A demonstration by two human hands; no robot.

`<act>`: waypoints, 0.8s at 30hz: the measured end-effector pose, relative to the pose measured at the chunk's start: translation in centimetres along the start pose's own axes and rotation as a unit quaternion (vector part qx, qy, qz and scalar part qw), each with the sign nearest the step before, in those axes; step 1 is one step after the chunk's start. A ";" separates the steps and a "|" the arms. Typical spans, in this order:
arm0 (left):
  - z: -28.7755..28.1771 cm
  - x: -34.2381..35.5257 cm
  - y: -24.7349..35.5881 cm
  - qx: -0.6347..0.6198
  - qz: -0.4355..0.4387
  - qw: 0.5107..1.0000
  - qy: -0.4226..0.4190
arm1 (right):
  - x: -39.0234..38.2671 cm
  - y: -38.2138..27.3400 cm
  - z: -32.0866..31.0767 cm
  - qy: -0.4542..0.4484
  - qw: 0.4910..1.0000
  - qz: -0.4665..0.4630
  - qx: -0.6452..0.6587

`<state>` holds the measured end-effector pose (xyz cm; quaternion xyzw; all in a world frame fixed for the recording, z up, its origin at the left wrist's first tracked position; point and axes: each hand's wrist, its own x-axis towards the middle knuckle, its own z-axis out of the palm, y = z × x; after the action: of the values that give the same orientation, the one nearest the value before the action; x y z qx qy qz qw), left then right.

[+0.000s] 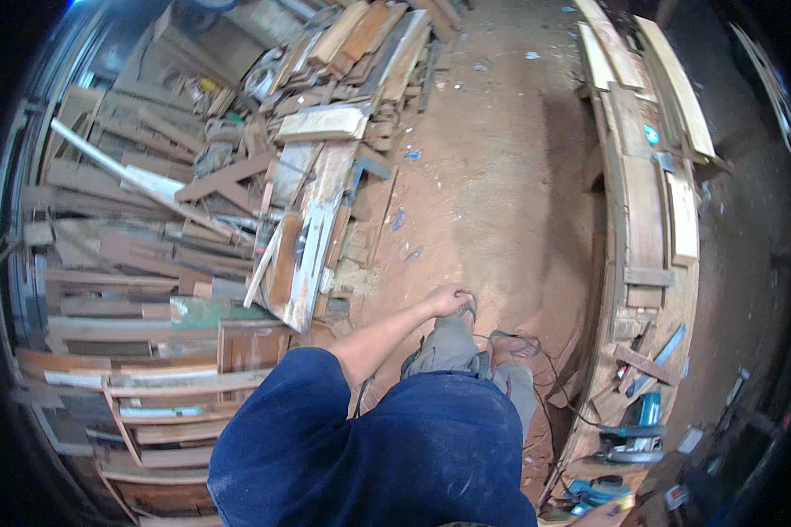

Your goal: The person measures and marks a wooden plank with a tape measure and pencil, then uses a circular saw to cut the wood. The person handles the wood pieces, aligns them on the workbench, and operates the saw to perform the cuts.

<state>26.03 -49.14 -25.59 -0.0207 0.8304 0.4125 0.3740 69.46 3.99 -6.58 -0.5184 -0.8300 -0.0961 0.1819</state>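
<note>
My left hand (451,300) hangs in front of my legs, above a sandalled foot. Its fingers are curled closed, and whatever may be inside them is hidden. At the lower right edge, only part of my right hand (601,516) shows, low over the bench. A small yellow thing (626,502) sits at its fingertips, too small to name. Right beside that hand lies a teal power tool (596,494). Farther up the same bench rests a teal and grey circular saw (649,413).
A long wooden bench (620,299) on my right carries boards, a short dark wood piece (646,364) and a blue strip (668,351). A black cable (558,386) loops over the sawdusty floor (501,176) by my feet. Stacked planks (149,263) fill the left side.
</note>
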 end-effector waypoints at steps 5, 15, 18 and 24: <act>-0.7 -7.4 -11.3 0.201 -0.028 0.979 0.028 | -4.6 -5.5 5.7 -0.177 0.980 -0.021 0.088; 7.8 -28.2 -22.4 -0.033 -0.349 0.937 0.006 | -5.0 -12.2 13.3 -0.317 0.921 -0.125 0.189; 10.0 -31.1 -22.4 -0.101 -0.367 0.923 0.061 | -5.0 -14.3 14.6 -0.342 0.899 -0.168 0.215; 13.0 -36.5 -25.0 -0.188 -0.389 0.890 0.141 | -7.3 -19.2 15.7 -0.399 0.847 -0.242 0.255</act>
<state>68.74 -66.50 -23.93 -0.4705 0.7066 0.3752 0.3723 51.97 -5.12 -23.39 -0.2302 -0.9255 0.2930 -0.0684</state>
